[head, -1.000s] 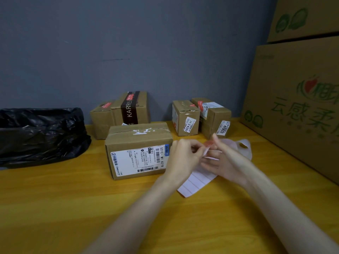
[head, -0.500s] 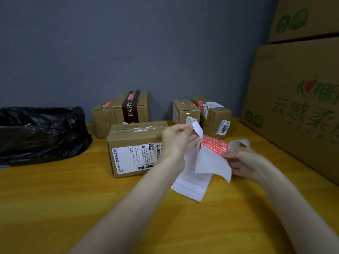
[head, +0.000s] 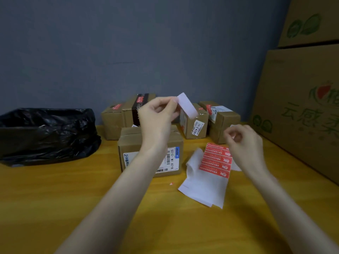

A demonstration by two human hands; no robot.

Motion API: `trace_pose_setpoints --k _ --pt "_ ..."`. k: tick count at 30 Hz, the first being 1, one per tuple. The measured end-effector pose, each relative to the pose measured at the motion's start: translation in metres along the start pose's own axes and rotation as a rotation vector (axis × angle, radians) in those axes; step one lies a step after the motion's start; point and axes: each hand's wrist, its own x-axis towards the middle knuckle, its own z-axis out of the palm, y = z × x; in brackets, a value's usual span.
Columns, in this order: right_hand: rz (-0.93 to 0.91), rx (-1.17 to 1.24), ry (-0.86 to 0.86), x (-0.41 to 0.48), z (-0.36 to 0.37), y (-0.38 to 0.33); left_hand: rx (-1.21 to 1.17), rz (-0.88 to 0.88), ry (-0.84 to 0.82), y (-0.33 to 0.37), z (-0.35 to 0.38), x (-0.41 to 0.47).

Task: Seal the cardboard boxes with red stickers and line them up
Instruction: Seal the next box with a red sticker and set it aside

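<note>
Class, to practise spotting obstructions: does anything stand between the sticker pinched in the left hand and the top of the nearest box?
Nothing visible does. The left hand holds the sticker in the air over the nearest box, whose top shows bare, though the wrist hides part. The right hand hovers aside over the sticker sheet.

wall (head: 128, 43) grey-blue | table (head: 55, 208) yellow wood-grain | bag (head: 45, 132) glossy black | boxes (head: 152, 142) brown | sticker sheet (head: 216, 162) red-striped, white backing
</note>
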Motion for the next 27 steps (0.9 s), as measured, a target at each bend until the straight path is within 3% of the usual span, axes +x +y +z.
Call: trace_pose_setpoints --k 3,6,12,19,23,27 --pt "0.048 0.514 -0.245 0.008 -0.002 -0.055 0.284 0.294 0.011 -0.004 -0.012 0.009" --pt "0.143 0.831 -0.506 0.017 0.004 -0.096 0.388 0.417 0.024 -0.009 -0.021 0.018" --pt "0.156 0.857 -0.481 0.031 0.036 -0.129 0.577 0.633 0.041 -0.01 -0.044 0.031" --pt "0.119 0.859 -0.467 0.034 0.054 -0.127 0.767 0.844 -0.09 -0.021 -0.063 0.045" --pt "0.084 0.841 -0.399 0.044 0.057 -0.116 0.718 0.78 -0.128 -0.02 -0.07 0.049" --pt "-0.095 0.678 -0.473 0.053 0.045 -0.106 0.528 0.377 0.027 0.002 -0.077 0.059"
